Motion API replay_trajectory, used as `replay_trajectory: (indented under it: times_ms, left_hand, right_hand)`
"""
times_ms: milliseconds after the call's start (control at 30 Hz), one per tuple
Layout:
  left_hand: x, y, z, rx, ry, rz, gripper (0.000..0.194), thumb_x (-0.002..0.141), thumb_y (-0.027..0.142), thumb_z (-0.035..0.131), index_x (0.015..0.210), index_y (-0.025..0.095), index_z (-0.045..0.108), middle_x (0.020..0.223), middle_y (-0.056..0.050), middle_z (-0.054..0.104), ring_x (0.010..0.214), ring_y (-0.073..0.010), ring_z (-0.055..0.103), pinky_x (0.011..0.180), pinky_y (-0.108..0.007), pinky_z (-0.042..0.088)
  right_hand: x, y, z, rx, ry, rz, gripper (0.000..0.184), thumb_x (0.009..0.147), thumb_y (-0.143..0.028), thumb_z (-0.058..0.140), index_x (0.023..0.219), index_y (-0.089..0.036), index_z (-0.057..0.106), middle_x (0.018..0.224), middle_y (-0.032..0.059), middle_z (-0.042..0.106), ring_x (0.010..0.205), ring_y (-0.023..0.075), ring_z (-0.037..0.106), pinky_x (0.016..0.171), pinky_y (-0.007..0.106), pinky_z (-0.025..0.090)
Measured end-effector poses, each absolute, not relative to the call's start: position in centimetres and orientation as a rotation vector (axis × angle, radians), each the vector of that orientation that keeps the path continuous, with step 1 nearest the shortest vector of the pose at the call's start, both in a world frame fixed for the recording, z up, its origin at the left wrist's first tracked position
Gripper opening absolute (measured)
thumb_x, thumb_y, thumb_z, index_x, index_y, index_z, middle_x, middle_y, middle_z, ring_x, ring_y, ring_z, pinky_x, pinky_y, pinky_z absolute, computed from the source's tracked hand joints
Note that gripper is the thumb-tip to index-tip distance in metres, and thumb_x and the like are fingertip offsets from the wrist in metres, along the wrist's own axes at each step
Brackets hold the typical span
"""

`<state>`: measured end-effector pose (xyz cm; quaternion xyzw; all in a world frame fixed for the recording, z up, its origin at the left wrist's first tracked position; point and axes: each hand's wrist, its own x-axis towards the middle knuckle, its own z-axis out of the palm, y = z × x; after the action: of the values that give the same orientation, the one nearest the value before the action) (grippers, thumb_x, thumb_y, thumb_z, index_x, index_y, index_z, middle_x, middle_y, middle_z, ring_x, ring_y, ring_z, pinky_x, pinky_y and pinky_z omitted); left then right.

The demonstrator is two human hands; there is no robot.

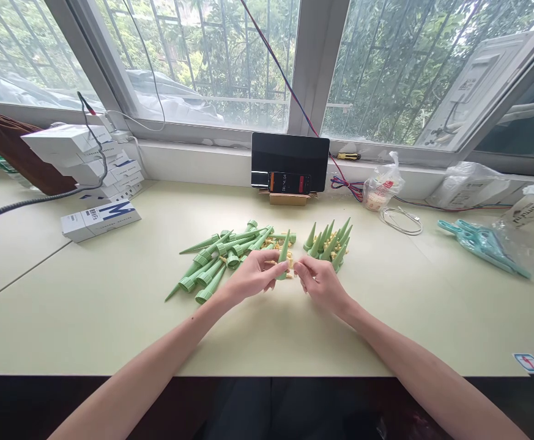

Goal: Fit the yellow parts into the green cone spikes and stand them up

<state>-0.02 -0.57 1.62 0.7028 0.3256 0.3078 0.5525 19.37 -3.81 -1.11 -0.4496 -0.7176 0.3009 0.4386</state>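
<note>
In my left hand (pixel 255 275), closed around its lower part, a green plastic watering spike (pixel 284 247) stands point up. A small yellow plastic valve (pixel 290 263) juts from its side toward my right hand (pixel 319 282), whose thumb and finger pinch at the valve's outer end. Part of that contact is hidden by my fingers. Left of my hands lies a loose pile of green spikes (pixel 211 260), pointing several ways. Beyond them are small loose yellow valves (pixel 271 245), partly covered by my left hand. Behind my right hand stand several upright green spikes (pixel 326 241) with yellow valves.
A phone (pixel 289 183) leans on a black tablet (pixel 289 153) at the back. White boxes (pixel 101 220) sit left. A bagged item (pixel 381 186), a coiled white cable (pixel 400 221) and a turquoise plastic tool (pixel 482 244) lie right. Windows border the table (pixel 267 342).
</note>
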Motion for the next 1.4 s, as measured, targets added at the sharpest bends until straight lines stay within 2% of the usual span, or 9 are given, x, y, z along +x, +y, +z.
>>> replay_trajectory:
  times_ms: [200,400,467,567,633,700,867,1400]
  left_hand:
    - [0.01,-0.57,1.56,1.667,0.756,0.734,0.032,0.090,0.044,0.061,0.100,0.015,0.071,0.080,-0.002,0.057,0.050,-0.0057,0.050,0.043,-0.019,0.039]
    - [0.03,-0.61,1.58,1.664,0.756,0.737,0.031,0.090,0.044,0.061,0.098,0.015,0.070,0.077,-0.001,0.056,0.050,-0.0058,0.050,0.043,-0.019,0.038]
    - [0.06,-0.61,1.64,1.662,0.776,0.747,0.031,0.090,0.044,0.061,0.095,0.015,0.069,0.079,-0.001,0.057,0.051,-0.0058,0.050,0.043,-0.019,0.038]
    - [0.09,-0.56,1.70,1.650,0.812,0.767,0.032,0.089,0.045,0.061,0.091,0.014,0.067,0.080,-0.001,0.057,0.051,-0.0059,0.050,0.043,-0.019,0.037]
    - [0.09,-0.54,1.71,1.649,0.827,0.773,0.033,0.090,0.047,0.059,0.091,0.014,0.067,0.081,-0.002,0.058,0.051,-0.0061,0.050,0.043,-0.019,0.037]
    - [0.09,-0.54,1.73,1.655,0.836,0.768,0.034,0.091,0.047,0.057,0.091,0.014,0.066,0.081,-0.002,0.058,0.051,-0.0061,0.050,0.043,-0.019,0.037]
    - [0.11,-0.65,1.89,1.662,0.837,0.755,0.032,0.090,0.046,0.059,0.089,0.015,0.067,0.079,0.000,0.055,0.051,-0.0052,0.049,0.043,-0.019,0.037]
    - [0.11,-0.74,1.74,1.737,0.802,0.783,0.031,0.091,0.043,0.058,0.097,0.016,0.072,0.082,-0.003,0.061,0.055,-0.0067,0.048,0.047,-0.020,0.041]
  right_hand:
    - [19.27,-3.84,-1.15,-1.112,-1.782,0.761,0.044,0.101,-0.047,0.039,0.067,-0.020,0.047,0.050,-0.0040,0.041,0.045,0.0105,0.037,0.048,0.025,0.033]
    - [19.20,-3.84,-1.16,-1.117,-1.763,0.753,0.046,0.101,-0.046,0.038,0.065,-0.020,0.047,0.054,-0.0026,0.045,0.047,0.0107,0.040,0.050,0.025,0.035]
    - [19.15,-3.89,-1.05,-1.121,-1.749,0.773,0.040,0.100,-0.045,0.042,0.071,-0.020,0.050,0.058,-0.0023,0.049,0.048,0.0107,0.043,0.050,0.025,0.037]
    - [19.09,-3.98,-0.82,-1.106,-1.737,0.789,0.024,0.096,-0.042,0.052,0.091,-0.019,0.057,0.071,-0.0004,0.058,0.052,0.0112,0.048,0.051,0.025,0.040]
    - [19.08,-4.00,-0.73,-1.093,-1.728,0.775,0.021,0.094,-0.040,0.057,0.099,-0.019,0.058,0.080,0.0014,0.061,0.055,0.0117,0.052,0.053,0.025,0.042]
    - [19.10,-3.98,-0.74,-1.094,-1.718,0.756,0.019,0.093,-0.038,0.058,0.097,-0.019,0.058,0.082,0.0019,0.062,0.056,0.0121,0.053,0.053,0.026,0.043]
    - [19.16,-3.97,-0.96,-1.112,-1.700,0.757,0.017,0.093,-0.036,0.058,0.090,-0.020,0.057,0.072,-0.0005,0.057,0.055,0.0127,0.053,0.052,0.026,0.041]
    - [19.32,-4.01,-0.99,-1.127,-1.745,0.730,0.021,0.093,-0.036,0.056,0.081,-0.020,0.052,0.064,-0.0022,0.054,0.055,0.0125,0.050,0.051,0.025,0.036]
